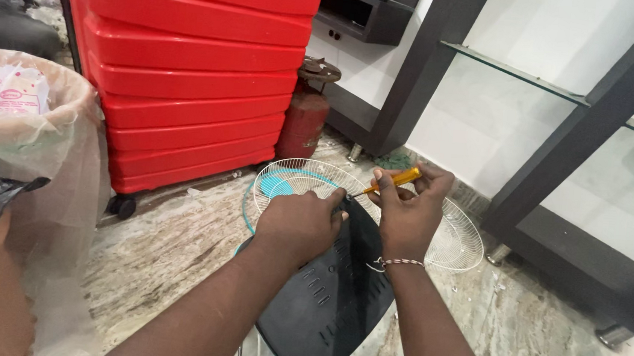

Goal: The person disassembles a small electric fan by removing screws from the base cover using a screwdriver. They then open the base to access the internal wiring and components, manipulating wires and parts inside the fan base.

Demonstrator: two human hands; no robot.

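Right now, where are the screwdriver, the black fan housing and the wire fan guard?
screwdriver (398, 179), head view, on its orange handle.
black fan housing (330, 299), head view, on its vented back.
wire fan guard (457, 242), head view, on the right-hand wires.

My left hand (300, 226) rests on the fan housing (330, 292); the wire grille (456, 245) lies behind it on the floor (168, 249), the suitcase (190, 70) farther left.

Red ribbed suitcase (190, 70), rusty red cylinder (303, 120), plastic-lined bin (41, 141), dark glass-shelved rack (565, 92).
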